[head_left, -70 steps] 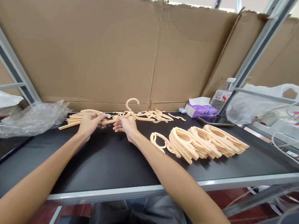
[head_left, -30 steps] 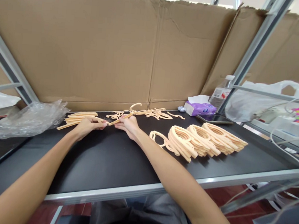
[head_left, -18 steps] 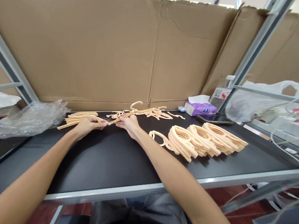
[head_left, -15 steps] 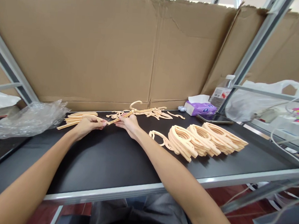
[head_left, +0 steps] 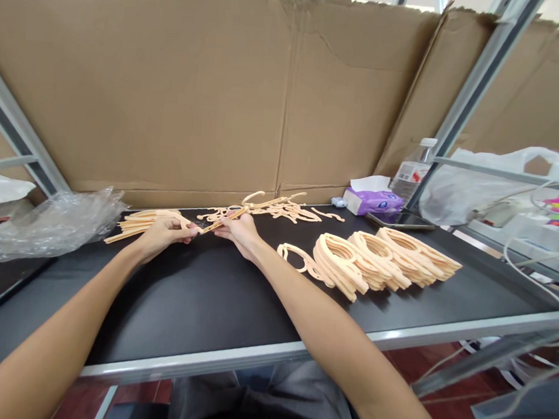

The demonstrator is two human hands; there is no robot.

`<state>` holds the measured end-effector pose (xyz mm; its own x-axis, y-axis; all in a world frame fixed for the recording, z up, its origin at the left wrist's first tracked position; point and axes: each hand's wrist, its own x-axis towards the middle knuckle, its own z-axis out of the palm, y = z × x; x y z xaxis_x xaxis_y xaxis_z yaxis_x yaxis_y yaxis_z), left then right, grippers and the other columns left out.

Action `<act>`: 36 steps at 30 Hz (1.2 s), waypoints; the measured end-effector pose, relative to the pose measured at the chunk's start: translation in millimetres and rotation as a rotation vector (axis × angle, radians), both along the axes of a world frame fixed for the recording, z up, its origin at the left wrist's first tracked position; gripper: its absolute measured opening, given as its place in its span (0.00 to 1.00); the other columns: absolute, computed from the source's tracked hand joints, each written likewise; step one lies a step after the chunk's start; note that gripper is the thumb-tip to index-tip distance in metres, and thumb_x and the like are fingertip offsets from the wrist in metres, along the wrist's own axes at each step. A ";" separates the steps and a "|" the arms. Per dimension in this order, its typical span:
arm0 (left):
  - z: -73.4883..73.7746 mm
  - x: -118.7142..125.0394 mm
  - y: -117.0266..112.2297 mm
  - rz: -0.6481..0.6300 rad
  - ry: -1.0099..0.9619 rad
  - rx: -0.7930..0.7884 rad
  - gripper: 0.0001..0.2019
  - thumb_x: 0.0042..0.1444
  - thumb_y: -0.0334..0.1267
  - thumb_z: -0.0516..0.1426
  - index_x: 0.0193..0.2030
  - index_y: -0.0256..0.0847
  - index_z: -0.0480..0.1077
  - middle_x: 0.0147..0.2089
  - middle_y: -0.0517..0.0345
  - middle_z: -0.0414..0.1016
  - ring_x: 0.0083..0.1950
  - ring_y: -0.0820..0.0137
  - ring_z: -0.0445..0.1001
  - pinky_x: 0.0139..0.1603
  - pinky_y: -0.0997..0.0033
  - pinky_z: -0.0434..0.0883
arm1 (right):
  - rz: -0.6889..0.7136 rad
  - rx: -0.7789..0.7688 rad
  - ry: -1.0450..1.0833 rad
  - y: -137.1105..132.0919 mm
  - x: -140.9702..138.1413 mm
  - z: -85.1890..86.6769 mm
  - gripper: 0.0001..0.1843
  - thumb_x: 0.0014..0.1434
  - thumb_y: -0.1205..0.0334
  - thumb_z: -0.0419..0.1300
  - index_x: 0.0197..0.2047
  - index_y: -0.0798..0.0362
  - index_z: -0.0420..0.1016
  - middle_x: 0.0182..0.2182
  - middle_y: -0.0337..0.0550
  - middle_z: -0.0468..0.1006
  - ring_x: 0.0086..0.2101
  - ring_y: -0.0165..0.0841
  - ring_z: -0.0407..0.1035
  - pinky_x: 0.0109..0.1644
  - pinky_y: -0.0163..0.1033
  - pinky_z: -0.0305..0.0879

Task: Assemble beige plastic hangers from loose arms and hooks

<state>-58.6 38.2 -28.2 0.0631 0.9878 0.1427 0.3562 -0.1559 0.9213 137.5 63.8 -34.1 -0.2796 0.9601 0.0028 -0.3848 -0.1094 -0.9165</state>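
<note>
A peach-coloured plastic clothes hanger [head_left: 266, 204] is held between my hands above the black table, its hook upward and one arm stretching back to the right. My right hand [head_left: 241, 233] is closed around its near arm, close to the middle. At the near left end, the fingertips of my left hand [head_left: 165, 236] pinch a curved peach piece against that arm; whether the two are joined I cannot tell. Straight peach strips [head_left: 136, 222] lie in a pile beside my left hand. Loose curved hook pieces [head_left: 303, 215] are heaped behind my right hand.
Stacks of folded peach hangers [head_left: 340, 266] lie at right. Behind them are a purple tissue pack [head_left: 374, 203], a phone [head_left: 402, 220] and a water bottle [head_left: 410, 174]. Crumpled clear plastic [head_left: 60, 224] lies at left. A cardboard wall [head_left: 172, 91] closes the back.
The hanger has tilted slightly, with its hook and far arm shifting in my grip. Both hands stay nearly in the same place, still on the hanger's near arm.
</note>
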 end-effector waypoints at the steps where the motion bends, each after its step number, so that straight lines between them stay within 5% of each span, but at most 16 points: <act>1: 0.0 -0.6 0.1 -0.009 0.002 0.001 0.14 0.37 0.46 0.70 0.25 0.38 0.78 0.41 0.49 0.80 0.30 0.72 0.71 0.34 0.70 0.72 | 0.002 0.003 0.004 -0.2 0.1 0.3 0.11 0.62 0.78 0.52 0.36 0.52 0.59 0.25 0.35 0.73 0.28 0.28 0.75 0.43 0.40 0.76; 5: -0.2 -3.2 1.2 -0.033 0.005 -0.001 0.14 0.37 0.46 0.70 0.27 0.39 0.79 0.42 0.49 0.80 0.30 0.72 0.71 0.34 0.70 0.72 | 0.016 0.017 0.012 -0.1 0.2 0.3 0.12 0.62 0.79 0.53 0.36 0.52 0.59 0.25 0.35 0.73 0.27 0.28 0.75 0.39 0.37 0.76; 11: -2.4 -6.8 3.9 -0.057 0.058 0.046 0.12 0.40 0.47 0.70 0.23 0.41 0.78 0.28 0.56 0.76 0.30 0.70 0.72 0.32 0.72 0.70 | 0.029 0.050 0.034 2.5 0.0 -2.8 0.11 0.62 0.78 0.54 0.36 0.52 0.60 0.25 0.36 0.74 0.27 0.29 0.76 0.35 0.35 0.77; 36: 1.5 5.0 -5.2 -0.003 0.155 0.166 0.16 0.41 0.52 0.68 0.23 0.40 0.78 0.25 0.52 0.79 0.26 0.67 0.74 0.31 0.69 0.73 | -0.095 0.059 0.056 1.8 -2.2 -3.6 0.08 0.59 0.78 0.57 0.35 0.56 0.66 0.22 0.37 0.73 0.23 0.30 0.75 0.30 0.36 0.78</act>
<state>-53.6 33.1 -26.7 0.0995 0.9512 0.2921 0.4906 -0.3023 0.8172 135.3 65.7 -37.7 -0.1850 0.9800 0.0732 -0.4417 -0.0164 -0.8970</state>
